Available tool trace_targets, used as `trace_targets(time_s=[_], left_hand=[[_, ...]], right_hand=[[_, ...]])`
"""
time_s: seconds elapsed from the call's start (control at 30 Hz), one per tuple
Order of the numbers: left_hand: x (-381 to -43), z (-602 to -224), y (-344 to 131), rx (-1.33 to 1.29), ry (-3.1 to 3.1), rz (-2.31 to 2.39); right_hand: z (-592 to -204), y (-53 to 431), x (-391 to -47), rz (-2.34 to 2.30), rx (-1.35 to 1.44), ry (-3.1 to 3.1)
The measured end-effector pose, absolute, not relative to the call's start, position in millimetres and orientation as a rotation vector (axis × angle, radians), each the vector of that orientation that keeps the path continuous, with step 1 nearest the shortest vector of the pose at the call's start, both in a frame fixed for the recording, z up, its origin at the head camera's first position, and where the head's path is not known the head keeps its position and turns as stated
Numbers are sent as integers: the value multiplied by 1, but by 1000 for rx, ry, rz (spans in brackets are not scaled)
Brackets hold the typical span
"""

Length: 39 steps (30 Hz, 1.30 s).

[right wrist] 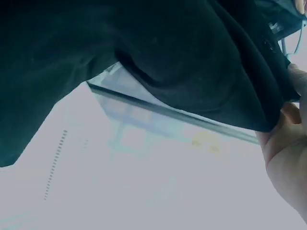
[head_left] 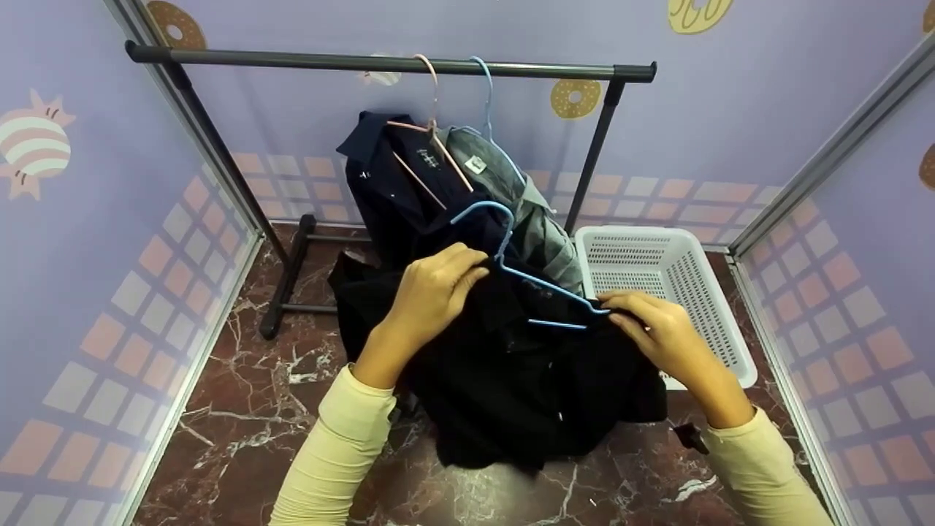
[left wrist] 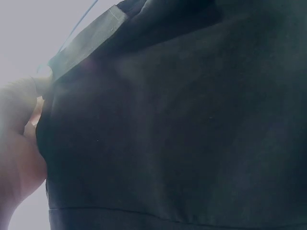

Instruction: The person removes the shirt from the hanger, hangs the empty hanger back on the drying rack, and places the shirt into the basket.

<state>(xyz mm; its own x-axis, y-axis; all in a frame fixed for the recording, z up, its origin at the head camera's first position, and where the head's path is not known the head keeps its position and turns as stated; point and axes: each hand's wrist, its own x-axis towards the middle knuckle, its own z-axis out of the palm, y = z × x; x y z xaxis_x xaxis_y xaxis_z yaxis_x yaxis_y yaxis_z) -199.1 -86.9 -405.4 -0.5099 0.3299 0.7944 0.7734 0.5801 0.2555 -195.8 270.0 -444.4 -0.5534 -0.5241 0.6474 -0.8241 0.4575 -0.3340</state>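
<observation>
A black collared shirt (head_left: 504,402) hangs from both hands in the head view, with a blue hanger (head_left: 548,283) partly inside its neck. My left hand (head_left: 438,288) pinches the shirt's collar area beside the base of the hanger's hook. At the hanger's right end, my right hand (head_left: 654,329) pinches the shirt's shoulder cloth. The left wrist view shows the left thumb (left wrist: 44,79) against the edge of the black cloth (left wrist: 158,120). In the right wrist view, the right fingers (right wrist: 290,112) grip a fold of the shirt (right wrist: 192,67). The hanger's left arm is hidden by cloth.
A dark clothes rack (head_left: 307,62) stands behind. On its bar hang a navy shirt (head_left: 372,183) on a pink hanger (head_left: 432,95) and a grey shirt (head_left: 537,219) on another blue hanger (head_left: 488,95). A white basket (head_left: 687,241) sits at right on the marbled floor (head_left: 241,453).
</observation>
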Motion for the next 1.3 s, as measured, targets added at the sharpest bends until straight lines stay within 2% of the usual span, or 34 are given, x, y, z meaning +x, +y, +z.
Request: trace_targets(time_s=[0.47,0.93,1.3], left_hand=[[-198,-400,-98,-878,-2097,-826],[-195,-399,-98,-894,-2089,-844],[-194,-402,-92,-919,-2094,-812]], right_hand=[[-482,293,-194,979,892,-2315],[-516,279,-197,1309,790,-2399],[-528,278,-200,1166,815,-2597]])
